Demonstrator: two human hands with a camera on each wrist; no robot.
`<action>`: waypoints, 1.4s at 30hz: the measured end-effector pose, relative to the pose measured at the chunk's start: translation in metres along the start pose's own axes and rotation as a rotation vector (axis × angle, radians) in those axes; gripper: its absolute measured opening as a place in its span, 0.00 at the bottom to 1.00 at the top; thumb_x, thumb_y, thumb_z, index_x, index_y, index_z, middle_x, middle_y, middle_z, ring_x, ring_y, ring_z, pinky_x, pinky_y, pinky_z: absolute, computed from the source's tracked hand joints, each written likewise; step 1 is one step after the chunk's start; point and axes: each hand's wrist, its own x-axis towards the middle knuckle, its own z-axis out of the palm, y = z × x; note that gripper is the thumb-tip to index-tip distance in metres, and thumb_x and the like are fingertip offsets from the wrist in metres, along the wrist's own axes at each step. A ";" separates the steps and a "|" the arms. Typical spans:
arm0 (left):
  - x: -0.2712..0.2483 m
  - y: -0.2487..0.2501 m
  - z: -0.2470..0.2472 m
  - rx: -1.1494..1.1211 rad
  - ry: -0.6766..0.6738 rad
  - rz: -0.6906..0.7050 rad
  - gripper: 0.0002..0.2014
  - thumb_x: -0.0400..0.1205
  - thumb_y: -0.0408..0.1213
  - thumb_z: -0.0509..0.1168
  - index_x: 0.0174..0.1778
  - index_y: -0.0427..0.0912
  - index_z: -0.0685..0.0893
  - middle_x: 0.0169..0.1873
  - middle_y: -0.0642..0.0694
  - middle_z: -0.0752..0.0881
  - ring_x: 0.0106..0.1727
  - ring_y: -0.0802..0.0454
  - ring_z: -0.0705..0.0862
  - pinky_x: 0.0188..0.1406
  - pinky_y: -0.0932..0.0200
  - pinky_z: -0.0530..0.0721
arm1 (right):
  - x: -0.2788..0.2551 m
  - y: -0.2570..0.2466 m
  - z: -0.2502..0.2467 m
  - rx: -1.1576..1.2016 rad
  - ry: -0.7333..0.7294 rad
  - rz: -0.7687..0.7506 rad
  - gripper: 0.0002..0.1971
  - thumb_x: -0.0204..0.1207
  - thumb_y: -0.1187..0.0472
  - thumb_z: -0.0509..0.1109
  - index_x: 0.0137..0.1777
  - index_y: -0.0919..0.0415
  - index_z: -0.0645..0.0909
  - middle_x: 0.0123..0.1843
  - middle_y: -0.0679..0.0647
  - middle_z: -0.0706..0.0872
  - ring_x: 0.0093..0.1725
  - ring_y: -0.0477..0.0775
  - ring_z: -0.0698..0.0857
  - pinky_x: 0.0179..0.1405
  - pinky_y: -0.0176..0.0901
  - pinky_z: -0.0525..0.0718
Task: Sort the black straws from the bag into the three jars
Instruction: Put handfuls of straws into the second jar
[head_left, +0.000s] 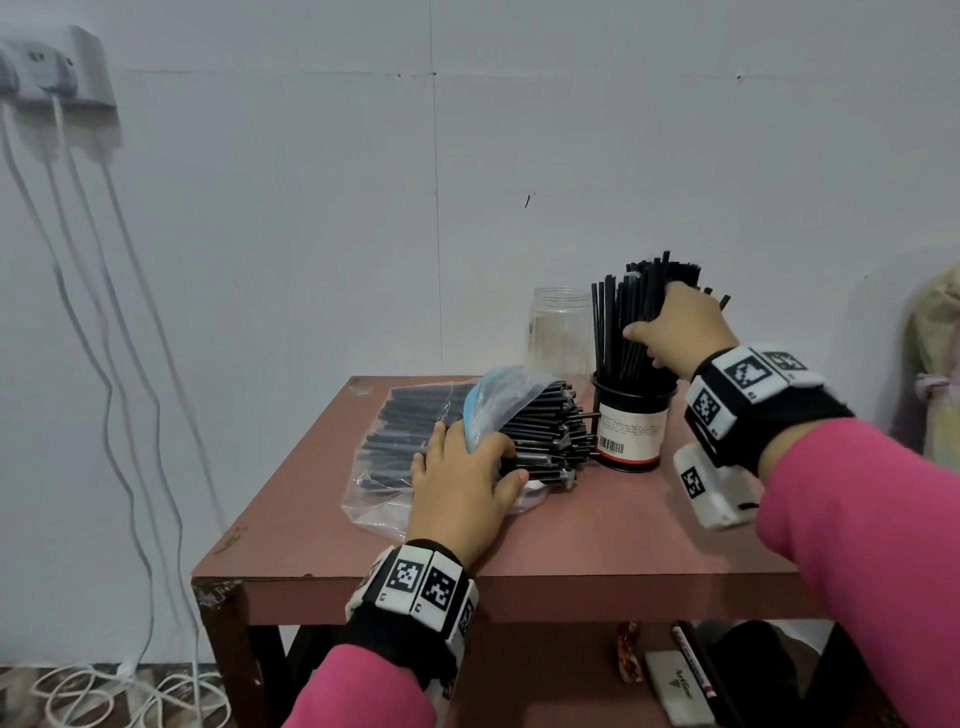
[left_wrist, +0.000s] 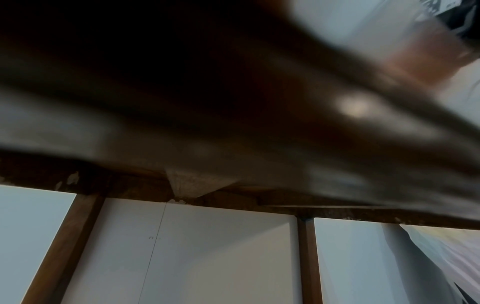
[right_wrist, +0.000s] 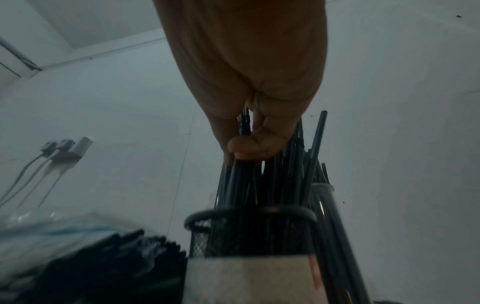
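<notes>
A clear plastic bag (head_left: 395, 441) of black straws lies on the brown table (head_left: 597, 535), and a pile of straws (head_left: 550, 431) sticks out of its mouth. My left hand (head_left: 478, 452) presses flat on the bag's mouth; the left wrist view is a dark blur. My right hand (head_left: 670, 327) grips a bundle of upright straws (head_left: 613, 322) that stands in a black mesh jar (head_left: 631, 431) with a white label. The right wrist view shows this hand (right_wrist: 249, 131) curled round the bundle above the mesh jar (right_wrist: 200, 236). An empty clear jar (head_left: 558, 327) stands behind. A third jar's rim (right_wrist: 322, 187) shows at the right, with straws in it.
White cables (head_left: 104, 364) hang down the wall at the left. A cloth bundle (head_left: 935, 364) sits at the far right. On the shelf under the table lie an eraser (head_left: 675, 686) and a marker (head_left: 693, 660). The table's front part is bare.
</notes>
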 end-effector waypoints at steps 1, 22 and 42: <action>0.000 0.000 0.000 -0.001 -0.001 0.000 0.12 0.81 0.55 0.62 0.58 0.58 0.77 0.67 0.48 0.70 0.80 0.41 0.57 0.77 0.33 0.59 | -0.002 0.003 0.005 0.022 -0.004 0.015 0.16 0.77 0.59 0.74 0.56 0.67 0.73 0.46 0.66 0.86 0.34 0.62 0.88 0.34 0.50 0.86; -0.001 0.001 -0.001 -0.004 -0.015 -0.005 0.13 0.82 0.55 0.62 0.59 0.57 0.77 0.70 0.48 0.69 0.82 0.43 0.53 0.79 0.33 0.54 | -0.020 0.011 0.003 0.523 0.475 -0.224 0.13 0.80 0.57 0.63 0.63 0.54 0.76 0.59 0.50 0.77 0.46 0.58 0.87 0.51 0.58 0.87; 0.000 0.002 -0.002 -0.062 -0.066 -0.027 0.21 0.78 0.52 0.66 0.67 0.63 0.74 0.74 0.47 0.65 0.83 0.43 0.49 0.80 0.34 0.49 | -0.128 0.029 0.100 0.287 -0.220 -0.165 0.15 0.72 0.59 0.77 0.59 0.55 0.86 0.54 0.49 0.84 0.52 0.46 0.80 0.47 0.32 0.70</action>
